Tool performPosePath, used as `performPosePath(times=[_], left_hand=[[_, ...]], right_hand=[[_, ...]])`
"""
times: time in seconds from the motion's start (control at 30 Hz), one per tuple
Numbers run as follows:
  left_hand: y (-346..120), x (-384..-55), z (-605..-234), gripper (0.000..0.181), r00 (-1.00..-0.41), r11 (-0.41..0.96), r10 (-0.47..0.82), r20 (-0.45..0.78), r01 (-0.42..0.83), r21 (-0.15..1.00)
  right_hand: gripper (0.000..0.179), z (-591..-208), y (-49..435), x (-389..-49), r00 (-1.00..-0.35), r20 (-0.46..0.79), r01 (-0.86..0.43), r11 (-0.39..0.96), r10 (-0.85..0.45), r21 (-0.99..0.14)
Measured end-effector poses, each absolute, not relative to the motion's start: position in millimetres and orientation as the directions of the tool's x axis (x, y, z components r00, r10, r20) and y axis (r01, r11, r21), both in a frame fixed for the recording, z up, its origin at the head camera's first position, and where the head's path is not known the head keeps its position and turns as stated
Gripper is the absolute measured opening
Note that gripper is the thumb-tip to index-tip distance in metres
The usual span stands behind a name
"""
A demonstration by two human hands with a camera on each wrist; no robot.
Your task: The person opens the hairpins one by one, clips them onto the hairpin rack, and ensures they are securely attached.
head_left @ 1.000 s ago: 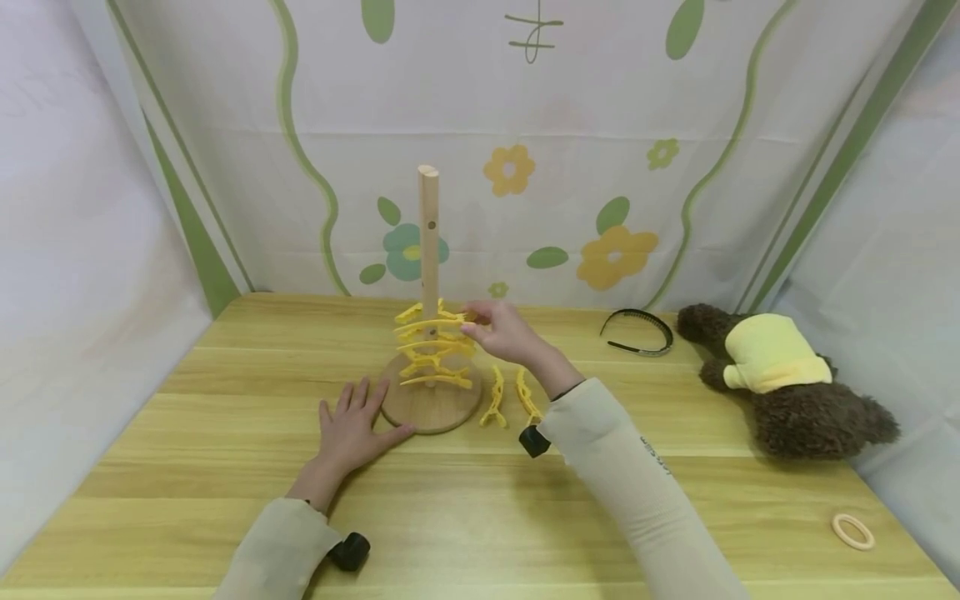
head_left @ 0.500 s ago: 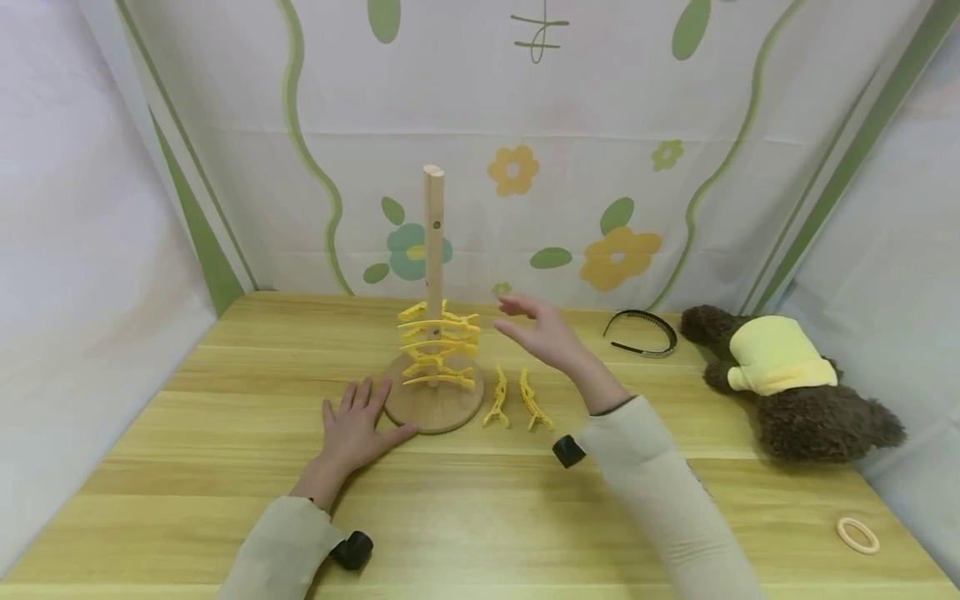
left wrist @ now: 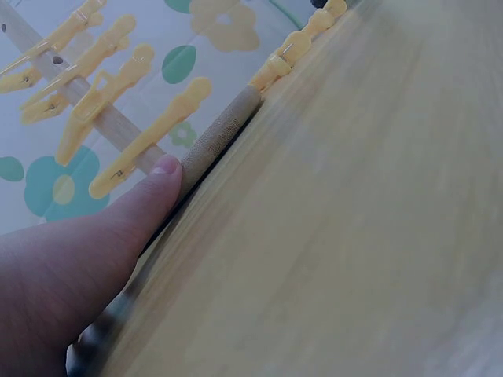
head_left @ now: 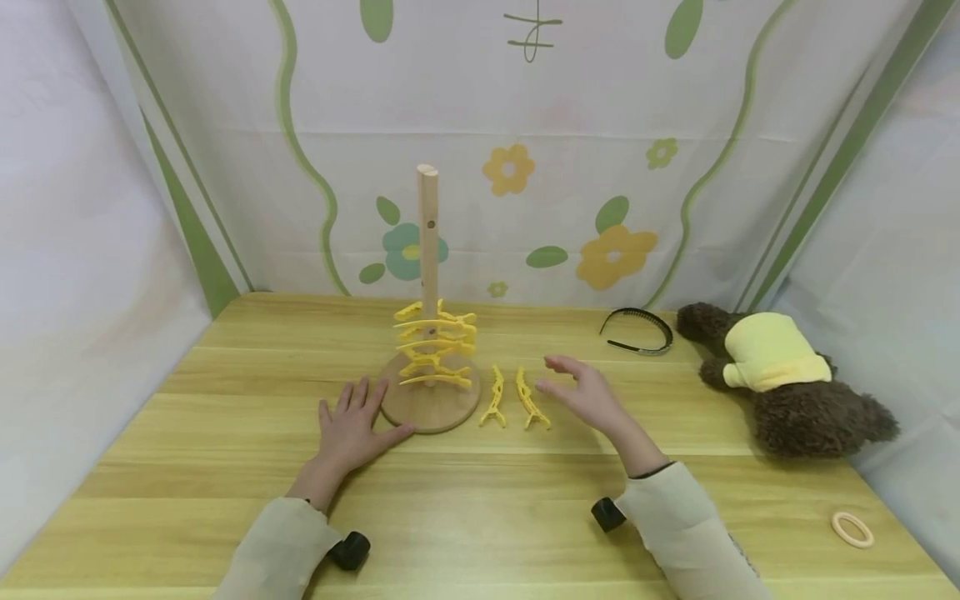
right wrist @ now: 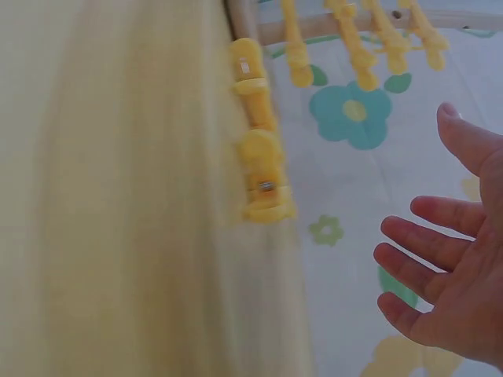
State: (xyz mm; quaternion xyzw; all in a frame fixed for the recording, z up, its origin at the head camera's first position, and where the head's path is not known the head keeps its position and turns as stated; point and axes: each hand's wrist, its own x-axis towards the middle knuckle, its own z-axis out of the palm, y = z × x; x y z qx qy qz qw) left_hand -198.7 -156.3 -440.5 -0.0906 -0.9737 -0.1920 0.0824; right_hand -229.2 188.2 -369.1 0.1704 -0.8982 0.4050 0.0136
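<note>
Several yellow alligator hair clips [head_left: 435, 347] hang clipped one above another on the lower part of an upright wooden post [head_left: 428, 250] with a round base [head_left: 427, 417]. My left hand [head_left: 348, 437] lies on the table with fingers spread, its thumb [left wrist: 163, 177] touching the base's edge. Two more alligator clips lie right of the base, a near one [head_left: 493, 398] and another [head_left: 529, 400] beside it. Just right of that pair my right hand [head_left: 588, 398] hovers, holding nothing. The right wrist view shows its fingers [right wrist: 428, 239] apart and loosely extended.
A black toothed headband [head_left: 656, 333] lies at the back right. Beside it is a brown plush toy [head_left: 802, 421] in a yellow top. A pale ring [head_left: 852, 530] sits near the right edge. A flowered cloth [head_left: 570, 100] closes off the back.
My right hand has left the end of a clip on the post and moved right and nearer, beside the two loose clips. My left hand has stayed at the base.
</note>
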Motion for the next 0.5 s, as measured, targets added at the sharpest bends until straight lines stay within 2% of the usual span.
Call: performPosePath(times=[0.17,0.5], left_hand=[[-156,-199,-441,0.093,-0.97,0.91,0.144,0.196,0.207,0.358],[-156,-197,-439,0.092,-0.97,0.91,0.142,0.196,0.206,0.359]], right_hand=[[0.063,-390,191,-225,-0.945,0.117,-0.29,0.618,-0.305,-0.731],[0.053,-419,200,-224,-0.928,0.106,-0.314,0.595,-0.358,-0.74]])
